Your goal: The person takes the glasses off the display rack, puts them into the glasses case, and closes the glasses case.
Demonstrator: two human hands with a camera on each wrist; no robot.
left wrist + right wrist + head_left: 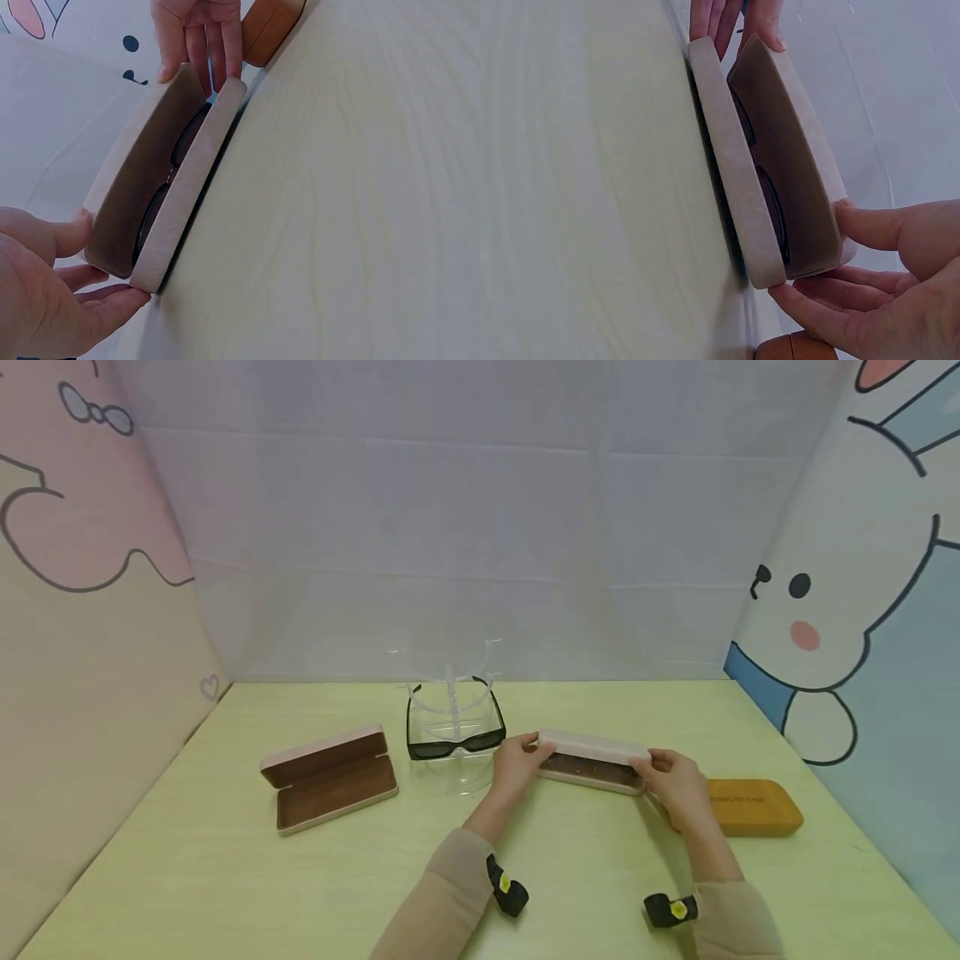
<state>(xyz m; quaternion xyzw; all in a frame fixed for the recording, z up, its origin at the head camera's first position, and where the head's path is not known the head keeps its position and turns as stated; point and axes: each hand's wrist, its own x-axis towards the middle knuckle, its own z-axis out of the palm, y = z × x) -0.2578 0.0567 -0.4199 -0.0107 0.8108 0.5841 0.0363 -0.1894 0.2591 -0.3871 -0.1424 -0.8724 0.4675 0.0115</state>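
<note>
Both hands hold a pale glasses case [592, 747], its lid partly raised, one hand at each end. My left hand [516, 766] grips the left end, thumb on the lid and fingers at the lower half. At the other end, my right hand [678, 789] does likewise, its thumb [874, 225] on the lid edge. Inside the brown-lined case lie dark-framed glasses [154, 217], partly hidden by the front wall. A dark gap or shadow runs under the case's lower edge in both wrist views.
Left on the table stands another glasses case [337, 806], lid up. Black sunglasses [457, 746] sit on a clear display stand [452, 693] just left of my left hand. A closed mustard-coloured case [753, 810] lies beyond my right hand. Printed cloth walls enclose the table.
</note>
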